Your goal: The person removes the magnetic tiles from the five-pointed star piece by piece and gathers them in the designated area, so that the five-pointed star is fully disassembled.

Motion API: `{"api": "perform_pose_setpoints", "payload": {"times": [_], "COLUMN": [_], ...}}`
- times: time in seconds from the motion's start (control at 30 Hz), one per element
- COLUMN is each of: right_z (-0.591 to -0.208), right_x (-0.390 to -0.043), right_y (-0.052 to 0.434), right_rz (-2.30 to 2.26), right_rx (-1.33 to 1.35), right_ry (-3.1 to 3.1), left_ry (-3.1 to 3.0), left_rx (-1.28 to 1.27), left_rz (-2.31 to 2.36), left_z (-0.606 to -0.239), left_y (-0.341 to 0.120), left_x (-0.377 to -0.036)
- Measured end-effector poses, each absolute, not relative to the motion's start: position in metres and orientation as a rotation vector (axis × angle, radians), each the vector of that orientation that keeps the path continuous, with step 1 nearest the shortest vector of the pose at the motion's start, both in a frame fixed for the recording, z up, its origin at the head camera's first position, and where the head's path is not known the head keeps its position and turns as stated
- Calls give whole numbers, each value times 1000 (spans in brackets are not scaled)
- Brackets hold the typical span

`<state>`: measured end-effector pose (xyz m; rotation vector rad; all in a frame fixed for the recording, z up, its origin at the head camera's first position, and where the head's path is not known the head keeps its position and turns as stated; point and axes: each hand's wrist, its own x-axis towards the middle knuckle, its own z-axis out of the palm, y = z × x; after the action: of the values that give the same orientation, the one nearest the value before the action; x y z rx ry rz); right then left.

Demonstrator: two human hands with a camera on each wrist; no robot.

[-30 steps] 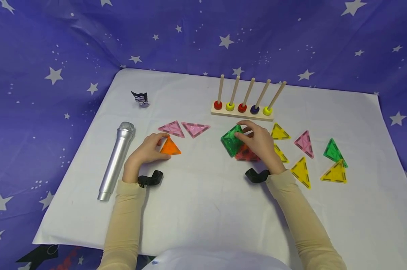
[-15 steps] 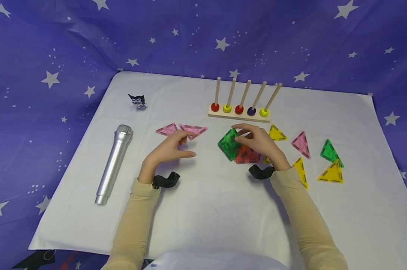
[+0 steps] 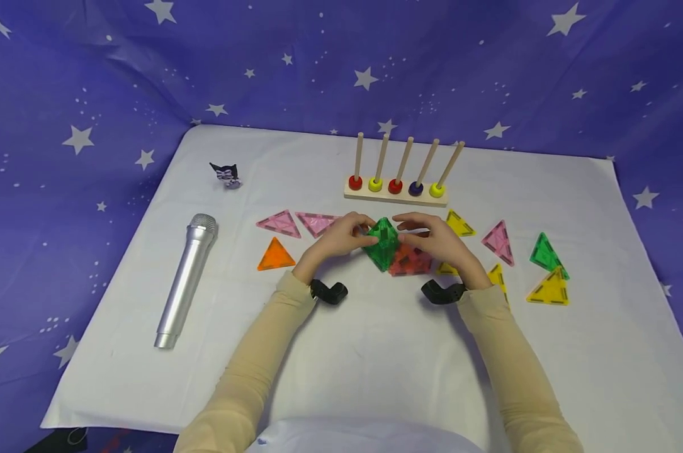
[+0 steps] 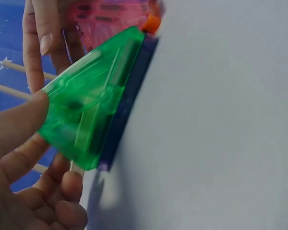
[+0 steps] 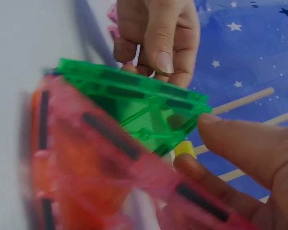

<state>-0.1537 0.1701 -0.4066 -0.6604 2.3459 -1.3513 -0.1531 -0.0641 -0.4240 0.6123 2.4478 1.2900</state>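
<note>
A green triangular magnetic tile (image 3: 383, 245) stands tilted near the table's middle, joined to other tiles. My left hand (image 3: 344, 238) holds it at its left side, thumb on the edge in the left wrist view. From the right, my right hand (image 3: 437, 239) has its thumb at the tile's corner and its fingers bent behind. Against the green tile leans a red-pink tile (image 5: 110, 129), with orange showing through it. A dark purple edge (image 4: 129, 103) runs along the green tile's base. The far sides of the tiles are hidden.
To the left lie an orange triangle tile (image 3: 276, 255), a pink tile (image 3: 279, 223) and a silver microphone (image 3: 187, 280). Several yellow, pink and green tiles lie right. A pegged bead stand (image 3: 396, 196) stands behind; a small dark figurine (image 3: 226, 175) sits back left.
My left hand has let go of the orange tile and moved right to the green one. My right hand has stayed by the green tile, which now stands more upright.
</note>
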Motion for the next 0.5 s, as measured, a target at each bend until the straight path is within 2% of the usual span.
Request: {"api": "perform_pose_setpoints", "payload": {"times": [0.5], "right_z": [-417], "right_x": [-150], "right_y": [167], "right_rz": [-1314], "right_rx": [-644], "right_ry": [2382], "left_ry": [2502], "left_rx": [483], "left_rz": [1409], "left_z": [-434], "left_y": [-60], "left_x": [-149]}}
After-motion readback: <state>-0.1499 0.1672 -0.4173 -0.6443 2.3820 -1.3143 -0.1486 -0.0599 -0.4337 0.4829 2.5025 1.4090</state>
